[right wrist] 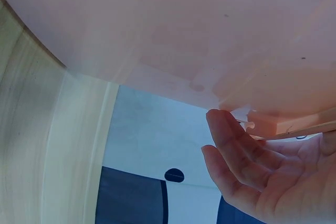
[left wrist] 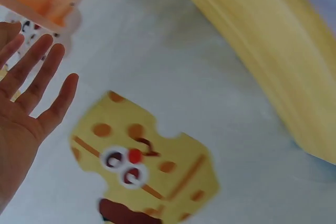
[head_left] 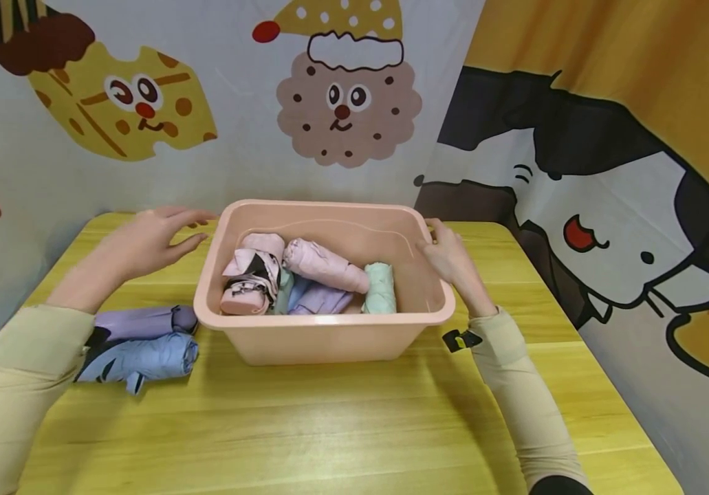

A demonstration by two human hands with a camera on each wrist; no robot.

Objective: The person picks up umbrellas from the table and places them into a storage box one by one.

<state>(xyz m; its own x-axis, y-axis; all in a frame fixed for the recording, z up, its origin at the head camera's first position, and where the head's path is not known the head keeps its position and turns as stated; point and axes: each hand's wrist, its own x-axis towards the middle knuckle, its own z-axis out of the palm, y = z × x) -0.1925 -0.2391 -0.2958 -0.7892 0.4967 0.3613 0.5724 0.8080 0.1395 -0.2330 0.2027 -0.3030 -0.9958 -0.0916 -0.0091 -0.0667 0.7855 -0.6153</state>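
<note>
A pink plastic bin (head_left: 329, 340) stands on the wooden table, holding several rolled fabric bundles that look like folded umbrellas. Among them are a pink one with black print (head_left: 252, 275), a plain pink one (head_left: 326, 265), a mint green one (head_left: 380, 289) and a purple one (head_left: 322, 300). My right hand (head_left: 450, 254) grips the bin's right rim, thumb over the inside, fingers curled beneath the lip in the right wrist view. Just off the left rim hovers my left hand (head_left: 150, 240), fingers extended and holding nothing.
Left of the bin, below my left forearm, lie a purple folded umbrella (head_left: 144, 322) and a blue one (head_left: 150, 357), side by side. A cartoon-printed cloth (head_left: 236, 179) hangs behind the table (head_left: 329, 426) and along its sides.
</note>
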